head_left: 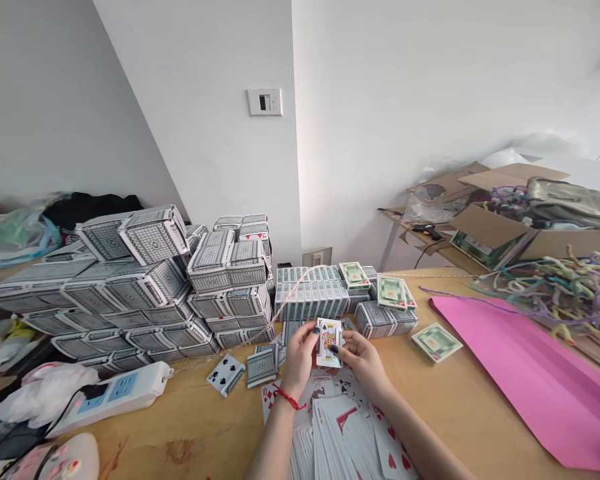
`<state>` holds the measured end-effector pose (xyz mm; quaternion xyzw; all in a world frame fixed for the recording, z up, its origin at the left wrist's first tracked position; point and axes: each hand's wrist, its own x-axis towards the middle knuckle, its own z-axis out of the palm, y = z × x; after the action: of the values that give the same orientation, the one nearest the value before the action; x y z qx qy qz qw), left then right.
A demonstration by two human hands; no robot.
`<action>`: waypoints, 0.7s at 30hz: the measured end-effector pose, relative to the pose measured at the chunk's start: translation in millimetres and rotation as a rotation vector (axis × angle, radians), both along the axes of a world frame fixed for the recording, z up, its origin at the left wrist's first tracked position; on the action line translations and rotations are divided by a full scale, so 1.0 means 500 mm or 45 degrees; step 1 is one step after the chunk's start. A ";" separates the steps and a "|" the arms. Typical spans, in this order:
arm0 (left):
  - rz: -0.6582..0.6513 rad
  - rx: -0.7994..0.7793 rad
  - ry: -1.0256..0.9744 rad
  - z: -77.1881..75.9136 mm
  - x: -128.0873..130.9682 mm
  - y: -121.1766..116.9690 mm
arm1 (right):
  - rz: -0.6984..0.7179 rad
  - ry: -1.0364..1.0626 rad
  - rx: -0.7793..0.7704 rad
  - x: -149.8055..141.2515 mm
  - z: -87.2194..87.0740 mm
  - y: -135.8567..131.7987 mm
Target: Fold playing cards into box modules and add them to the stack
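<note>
Both my hands hold a small stack of playing cards [329, 343] upright above the wooden table [215, 420], a king face showing toward me. My left hand [300, 357], with a red string on its wrist, grips the stack's left edge. My right hand [363, 360] pinches its right side with dark-painted nails. Loose face-up cards [345, 433] lie spread on the table just below my hands. A single spade card [226, 374] and a face-down deck [261, 366] lie to the left.
Heaps of grey patterned card packs [145, 287] fill the left back. Green-backed packs [313, 293] and a single green deck [436, 342] lie ahead. A pink sheet [520, 373] and tangled cords [555, 287] are on the right, a white power strip [110, 397] on the left, cardboard boxes [500, 227] behind.
</note>
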<state>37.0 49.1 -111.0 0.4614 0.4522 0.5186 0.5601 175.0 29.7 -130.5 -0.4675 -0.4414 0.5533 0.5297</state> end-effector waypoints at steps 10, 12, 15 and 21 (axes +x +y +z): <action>-0.064 0.114 0.160 -0.003 -0.024 0.005 | 0.054 -0.092 0.077 0.005 0.011 -0.004; -0.067 0.137 0.187 -0.003 -0.025 0.004 | 0.055 -0.104 0.077 0.005 0.013 -0.005; -0.060 0.161 0.225 -0.003 -0.024 0.002 | 0.050 -0.113 0.085 0.004 0.013 -0.006; -0.055 0.180 0.272 -0.005 -0.024 0.002 | 0.065 -0.099 0.069 0.005 0.011 -0.005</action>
<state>25.0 50.2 -113.6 0.5620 0.4615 0.4849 0.4858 177.4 27.4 -125.1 -0.4627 -0.4883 0.5360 0.5101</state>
